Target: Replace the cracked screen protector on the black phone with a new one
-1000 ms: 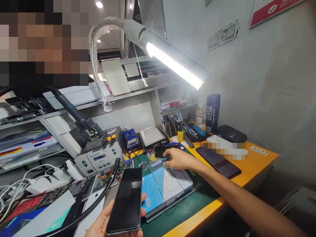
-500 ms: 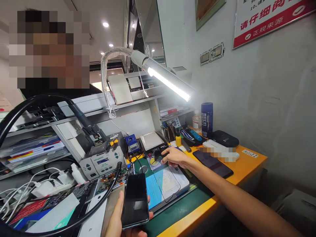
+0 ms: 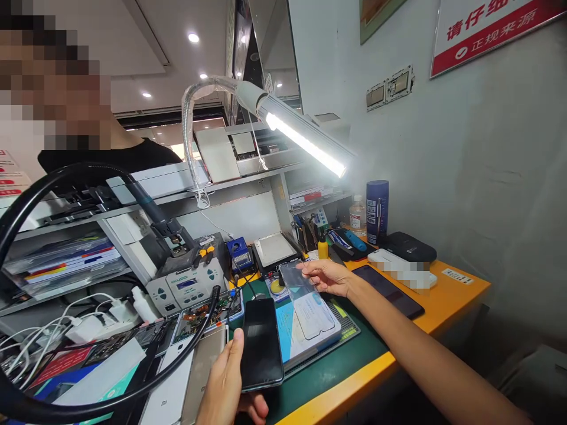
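Note:
A black phone [image 3: 262, 345] rests in my left hand [image 3: 230, 372], with the thumb along its left edge and other fingers beneath it. My right hand [image 3: 325, 276] pinches the upper edge of a clear, phone-shaped sheet with a dark outline [image 3: 305, 301]. That sheet is tilted over a white and light-blue box [image 3: 290, 339] on the green mat [image 3: 310, 389]. Right of my right hand, a dark phone [image 3: 390, 290] lies on the orange table.
A grey soldering station [image 3: 188, 283] and a tray of small parts [image 3: 204, 313] stand at the left. A lit lamp [image 3: 305, 136] hangs above. Behind are a blue can [image 3: 376, 212] and a yellow bottle [image 3: 323, 249]. A person in black [image 3: 146, 154] is beyond the shelf.
My right hand has taken hold of the clear sheet and raised its upper end off the box. My left hand and its phone have shifted slightly right. The person beyond the shelf has leaned left.

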Tool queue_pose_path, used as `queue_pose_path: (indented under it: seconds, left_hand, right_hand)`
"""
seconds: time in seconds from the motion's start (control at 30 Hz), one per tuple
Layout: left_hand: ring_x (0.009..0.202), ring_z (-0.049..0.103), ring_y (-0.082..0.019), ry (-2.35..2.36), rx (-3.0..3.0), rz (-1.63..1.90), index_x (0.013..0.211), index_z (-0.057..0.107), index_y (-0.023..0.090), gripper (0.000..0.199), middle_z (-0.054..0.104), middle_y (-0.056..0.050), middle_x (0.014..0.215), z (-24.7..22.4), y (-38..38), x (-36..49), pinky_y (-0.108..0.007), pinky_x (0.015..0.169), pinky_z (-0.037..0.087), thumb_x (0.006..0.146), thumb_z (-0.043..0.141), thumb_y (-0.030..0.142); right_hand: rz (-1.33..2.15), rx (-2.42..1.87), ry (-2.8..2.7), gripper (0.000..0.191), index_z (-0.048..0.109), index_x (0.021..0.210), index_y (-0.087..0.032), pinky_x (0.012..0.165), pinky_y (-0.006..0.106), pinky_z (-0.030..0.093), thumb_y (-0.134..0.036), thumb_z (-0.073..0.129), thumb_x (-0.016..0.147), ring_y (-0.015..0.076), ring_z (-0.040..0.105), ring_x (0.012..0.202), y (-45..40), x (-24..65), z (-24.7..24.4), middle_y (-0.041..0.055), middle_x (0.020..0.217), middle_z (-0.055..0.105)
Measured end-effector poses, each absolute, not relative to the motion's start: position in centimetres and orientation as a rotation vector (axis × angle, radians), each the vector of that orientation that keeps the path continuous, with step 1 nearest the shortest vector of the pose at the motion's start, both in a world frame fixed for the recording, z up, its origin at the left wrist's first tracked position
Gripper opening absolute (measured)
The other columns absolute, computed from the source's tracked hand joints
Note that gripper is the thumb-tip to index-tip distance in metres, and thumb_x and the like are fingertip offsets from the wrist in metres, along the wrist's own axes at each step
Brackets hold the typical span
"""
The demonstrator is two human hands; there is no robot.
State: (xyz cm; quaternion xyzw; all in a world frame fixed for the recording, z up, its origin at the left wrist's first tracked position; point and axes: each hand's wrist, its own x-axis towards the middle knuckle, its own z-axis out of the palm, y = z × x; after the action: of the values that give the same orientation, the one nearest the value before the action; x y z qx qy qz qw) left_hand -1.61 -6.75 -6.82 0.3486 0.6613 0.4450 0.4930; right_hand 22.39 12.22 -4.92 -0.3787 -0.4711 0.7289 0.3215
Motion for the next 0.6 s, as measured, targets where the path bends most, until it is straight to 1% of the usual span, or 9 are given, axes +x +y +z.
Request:
queue_pose_path:
  seconds: [0.03,0.1,0.2,0.3,0.37,0.4,0.47,0.53,0.6]
  left_hand:
    - [0.031,0.057,-0.023,1.64,0.892,1.066,0.107,0.06,0.019,0.065,0.057,-0.001,0.039,-6.8,-6.9,-1.6,-0.029,0.033,0.048,0.088,0.042,0.079]
    - [0.026,0.049,-0.019,1.709,0.955,1.019,0.119,0.056,0.021,0.068,0.059,0.001,0.042,-6.7,-7.1,-1.5,-0.027,0.029,0.042,0.089,0.037,0.079]
    - [0.026,0.048,-0.018,1.761,1.0,0.904,0.132,0.049,0.02,0.081,0.065,-0.001,0.05,-6.8,-7.1,-1.5,-0.027,0.029,0.041,0.087,0.028,0.085]
    - [0.028,0.052,-0.021,1.759,1.059,0.823,0.141,0.043,0.015,0.097,0.064,-0.001,0.049,-6.5,-7.1,-1.7,-0.03,0.031,0.045,0.083,0.019,0.089]
    - [0.029,0.051,-0.02,1.78,1.104,0.825,0.142,0.045,0.013,0.099,0.061,0.0,0.047,-5.8,-7.4,-2.5,-0.029,0.033,0.045,0.083,0.019,0.089]
    - [0.031,0.05,-0.018,1.809,1.122,0.85,0.14,0.048,0.013,0.097,0.059,0.001,0.046,-5.2,-7.8,-3.1,-0.027,0.035,0.043,0.084,0.023,0.088]
    - [0.035,0.046,-0.014,1.868,1.125,0.949,0.133,0.055,0.017,0.088,0.059,0.004,0.052,-3.9,-9.0,-4.4,-0.024,0.035,0.04,0.08,0.042,0.087]
    - [0.042,0.046,-0.015,1.82,1.051,1.156,0.125,0.06,0.022,0.083,0.059,0.004,0.058,-2.8,-10.8,-5.3,-0.025,0.035,0.041,0.071,0.061,0.085]
    - [0.051,0.052,-0.017,1.572,0.874,1.259,0.113,0.067,0.021,0.071,0.063,0.0,0.065,-2.8,-13.0,-5.4,-0.027,0.04,0.044,0.067,0.074,0.075]
  right_hand:
    - [1.929,-0.979,-1.21,0.032,0.061,0.126,-0.016,0.084,0.041,0.059,-0.034,0.064,0.1,0.0219,0.067,0.1,12.2,22.5,-4.9,0.009,0.122,0.064]
    - [1.952,-0.95,-1.159,0.029,0.061,0.123,-0.015,0.079,0.037,0.06,-0.033,0.064,0.1,0.0197,0.068,0.094,12.1,22.7,-4.9,0.0079,0.117,0.065]
    - [1.975,-0.907,-1.096,0.024,0.062,0.117,-0.014,0.066,0.028,0.059,-0.031,0.063,0.1,0.0142,0.066,0.079,11.8,22.8,-4.8,0.0047,0.104,0.066]
    - [1.998,-0.866,-1.046,0.017,0.063,0.111,-0.013,0.048,0.017,0.048,-0.027,0.062,0.101,0.007,0.056,0.057,11.4,22.8,-4.6,-0.0009,0.086,0.063]
    - [2.011,-0.844,-1.014,0.013,0.062,0.11,-0.012,0.039,0.013,0.037,-0.017,0.061,0.098,0.0043,0.048,0.048,11.2,22.8,-4.3,-0.0032,0.077,0.06]
    - [2.014,-0.834,-0.997,0.016,0.061,0.111,-0.011,0.036,0.012,0.033,-0.011,0.061,0.095,0.0037,0.045,0.046,11.1,22.8,-4.2,-0.0035,0.074,0.059]
    - [2.012,-0.816,-0.965,0.025,0.06,0.111,-0.01,0.033,0.012,0.03,-0.005,0.062,0.087,0.0035,0.043,0.043,10.7,22.8,-3.8,-0.0035,0.07,0.059]
    - [2.004,-0.795,-0.94,0.031,0.06,0.111,-0.011,0.033,0.012,0.03,-0.005,0.064,0.081,0.0034,0.041,0.042,9.9,22.9,-3.2,-0.0042,0.067,0.059]
    - [1.992,-0.774,-0.924,0.036,0.061,0.113,-0.012,0.034,0.011,0.031,-0.007,0.067,0.077,0.0029,0.04,0.042,8.2,23.1,-2.5,-0.0056,0.067,0.058]
